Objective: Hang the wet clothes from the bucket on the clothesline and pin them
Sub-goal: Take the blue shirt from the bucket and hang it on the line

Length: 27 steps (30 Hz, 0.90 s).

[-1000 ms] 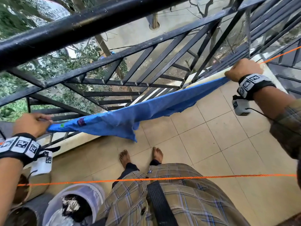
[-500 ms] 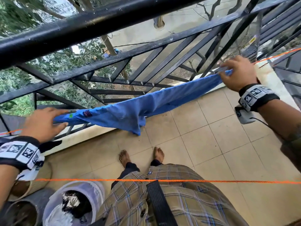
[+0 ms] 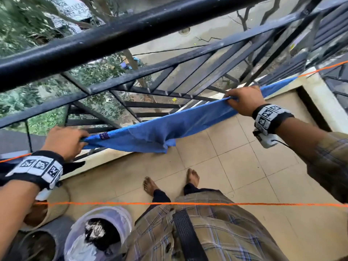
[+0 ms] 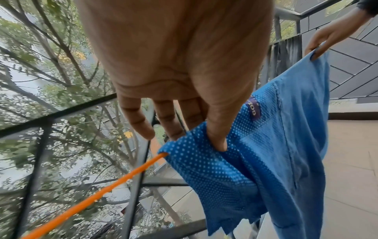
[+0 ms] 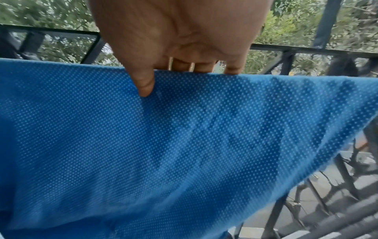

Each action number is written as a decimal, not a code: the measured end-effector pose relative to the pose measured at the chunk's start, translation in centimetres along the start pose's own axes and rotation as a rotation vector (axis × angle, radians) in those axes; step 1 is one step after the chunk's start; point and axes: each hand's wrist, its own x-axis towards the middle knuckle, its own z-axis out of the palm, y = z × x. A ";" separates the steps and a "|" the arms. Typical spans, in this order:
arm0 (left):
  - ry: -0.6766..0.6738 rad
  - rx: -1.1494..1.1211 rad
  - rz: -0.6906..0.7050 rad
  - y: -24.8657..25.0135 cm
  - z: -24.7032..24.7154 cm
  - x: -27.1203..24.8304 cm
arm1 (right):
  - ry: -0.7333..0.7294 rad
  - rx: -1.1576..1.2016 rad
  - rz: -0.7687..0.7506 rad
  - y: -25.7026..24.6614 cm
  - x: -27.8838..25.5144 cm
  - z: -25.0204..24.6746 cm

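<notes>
Right hand (image 3: pixel 245 102) slid inward, both hands pinching blue garment (image 3: pixel 169 127) (draped over clothesline (image 4: pixel 92 197)), railing (image 3: pixel 131 32) beyond

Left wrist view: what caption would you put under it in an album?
Left hand pinches the corner of a blue garment draped over the orange clothesline, beside the balcony railing.

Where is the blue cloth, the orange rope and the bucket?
blue cloth (image 3: pixel 169 127), head view, middle of the draped fabric.
orange rope (image 4: pixel 98 192), left wrist view, bare stretch left of the cloth.
bucket (image 3: pixel 120 213), head view, white rim.
</notes>
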 end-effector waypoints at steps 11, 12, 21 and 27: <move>-0.057 -0.053 -0.165 -14.3 8.3 -4.9 | -0.152 0.066 -0.197 -15.1 1.4 2.3; -0.053 -0.066 -0.167 -15.1 8.8 -4.9 | -0.154 0.066 -0.212 -15.9 1.4 2.4; -0.038 -0.174 -0.208 -20.8 11.5 -5.2 | -0.212 0.033 -0.247 -20.5 1.6 2.8; 0.010 -0.297 -0.095 -19.3 10.5 -5.2 | -0.064 0.087 -0.222 -19.8 1.2 2.0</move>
